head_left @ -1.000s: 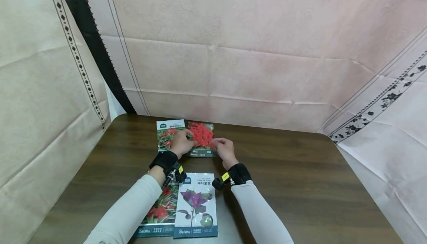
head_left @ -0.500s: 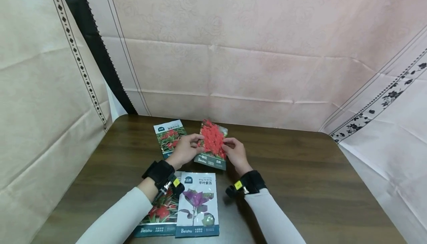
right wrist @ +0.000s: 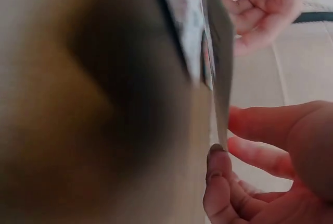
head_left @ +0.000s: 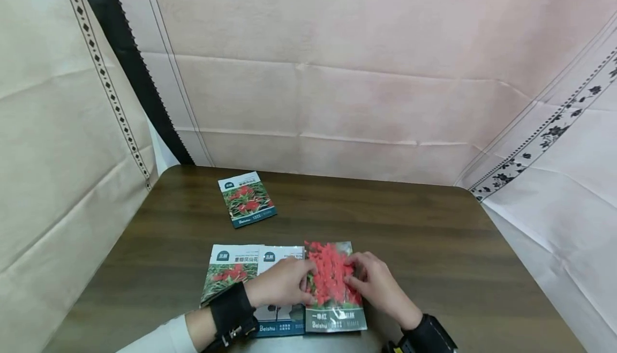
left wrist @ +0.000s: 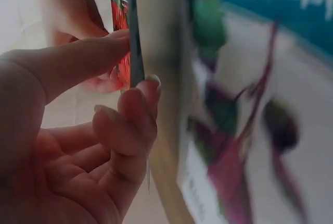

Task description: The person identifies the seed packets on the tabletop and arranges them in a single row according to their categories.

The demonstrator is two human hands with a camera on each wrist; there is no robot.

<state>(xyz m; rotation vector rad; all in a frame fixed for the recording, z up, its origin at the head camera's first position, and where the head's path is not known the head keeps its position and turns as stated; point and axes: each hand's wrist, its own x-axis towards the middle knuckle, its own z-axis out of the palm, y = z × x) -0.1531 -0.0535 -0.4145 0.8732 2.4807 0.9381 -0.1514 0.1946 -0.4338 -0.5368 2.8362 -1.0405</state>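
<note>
Both hands hold one flat seed packet with a red-flower picture (head_left: 332, 275) near the front of the table. My left hand (head_left: 284, 282) pinches its left edge, thumb on one face and fingertips on the other in the left wrist view. Its right edge is pinched by my right hand (head_left: 381, 286), as the right wrist view also shows. Under my left hand lies a white packet with a purple plant (left wrist: 234, 156), partly covered in the head view. That packet overlaps another red-flowered packet (head_left: 231, 276) on its left, partly hidden by the left wrist.
A smaller red-flowered packet (head_left: 248, 201) lies tilted near the far edge of the brown wooden table (head_left: 409, 224). Pale patterned cloth (head_left: 337, 101) hangs behind the table and at both sides. Black straps with cameras sit on both wrists.
Both hands have brought the red-flower packet from the far side of the table toward the front, right of the purple-plant packet. The far packet, once beside it, has turned askew.
</note>
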